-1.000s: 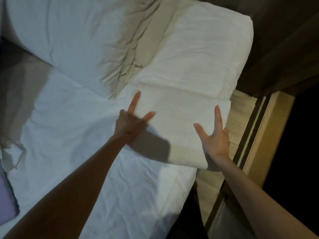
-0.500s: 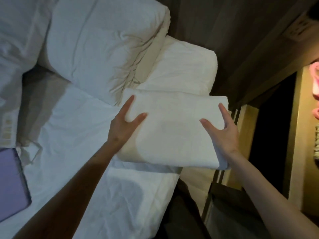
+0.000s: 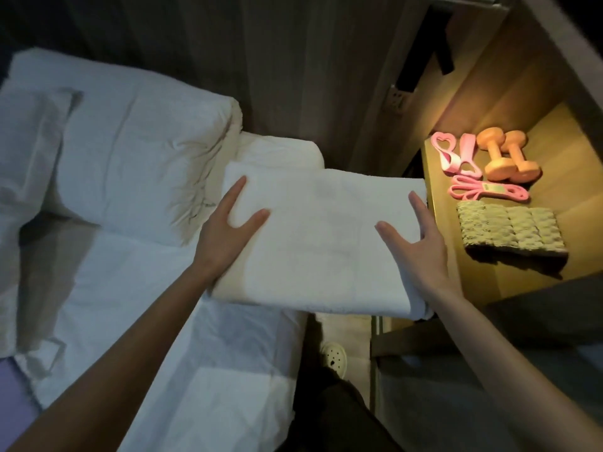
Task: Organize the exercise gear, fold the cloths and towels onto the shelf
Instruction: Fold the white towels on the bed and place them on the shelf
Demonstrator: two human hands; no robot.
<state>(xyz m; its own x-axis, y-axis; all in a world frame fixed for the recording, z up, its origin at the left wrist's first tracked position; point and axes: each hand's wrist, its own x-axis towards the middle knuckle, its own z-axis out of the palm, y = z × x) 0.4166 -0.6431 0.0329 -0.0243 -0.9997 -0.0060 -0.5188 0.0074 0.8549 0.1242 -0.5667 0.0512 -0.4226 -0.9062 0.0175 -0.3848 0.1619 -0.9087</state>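
Folded towel (image 3: 319, 249) has lifted off the bed (image 3: 137, 288) and now hangs between it and the shelf (image 3: 574, 151).
Left hand (image 3: 225, 236) and right hand (image 3: 417, 246) pinch its side edges, thumbs spread on top. Risk: the unsupported middle sags and unfolds, or the towel bumps the grey cloth (image 3: 509, 230).

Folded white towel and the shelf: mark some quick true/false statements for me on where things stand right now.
1. Both hands, left hand and right hand, hold the folded white towel, one at each side. True.
2. The towel already lies on the shelf. False: it is held in the hands, just left of the shelf's edge.
3. Two orange dumbbells lie on the shelf. True.
4. The grey folded cloth lies on the bed. False: it lies on the shelf, nearer the front than the dumbbells.
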